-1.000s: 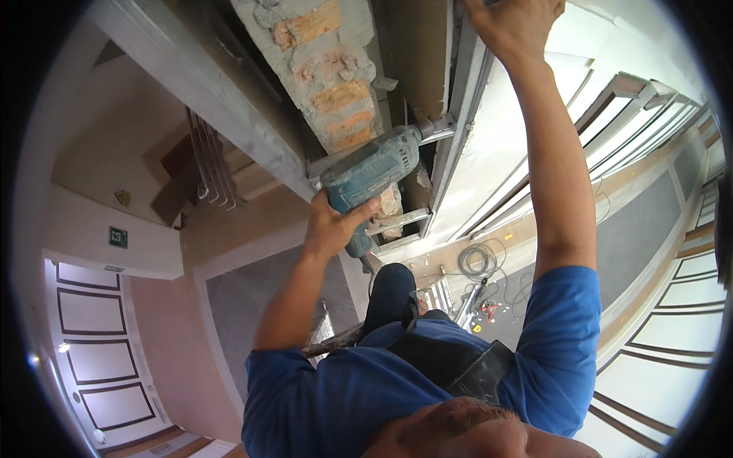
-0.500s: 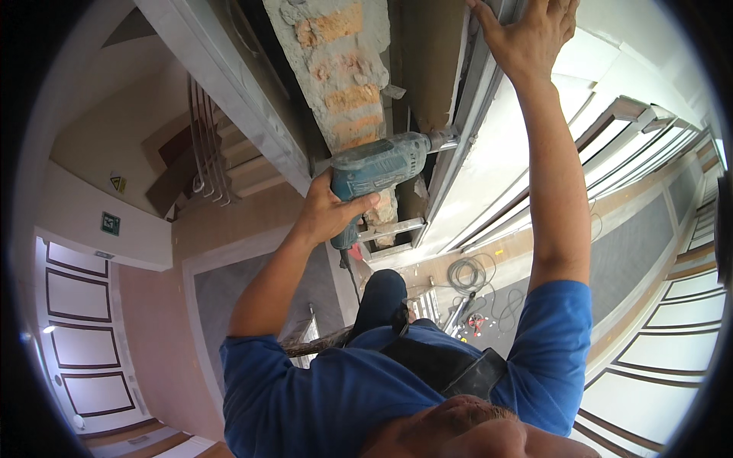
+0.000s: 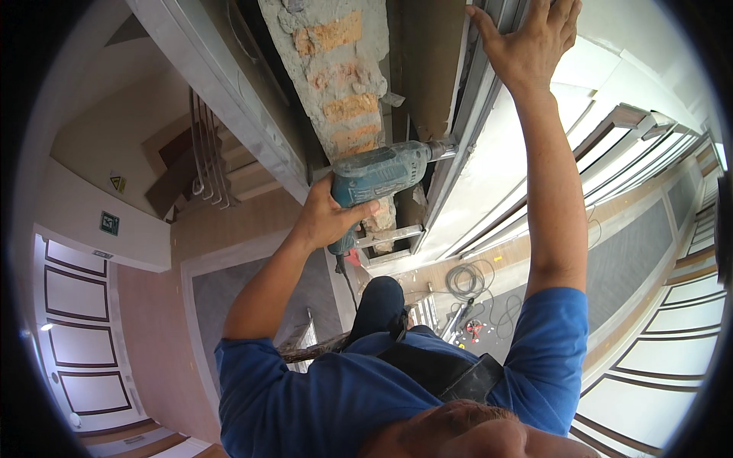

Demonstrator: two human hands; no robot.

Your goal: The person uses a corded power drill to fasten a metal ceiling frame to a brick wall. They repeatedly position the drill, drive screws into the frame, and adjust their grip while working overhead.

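My left hand [image 3: 327, 216] is wrapped around the grip of a teal power drill [image 3: 378, 174], its cord hanging down below. The drill lies nearly level, with its chuck end [image 3: 441, 148] up against a grey metal profile [image 3: 482, 95] on the right side of the wall opening. A bit is too hard to make out. Higher up, my right hand [image 3: 525, 49] rests with fingers spread on the upper part of that profile and the white panel [image 3: 500, 145] beside it.
Behind the drill stands a rough brick and mortar column [image 3: 343, 84]. A metal beam [image 3: 221, 99] slants across the left. Far below on the floor lie a coiled cable [image 3: 467, 282] and a red-and-black tool [image 3: 474, 330]. Part of a ladder [image 3: 424, 314] shows near my leg.
The view has shifted slightly. My left hand still grips the drill against the profile, and my right hand stays spread in the same place.
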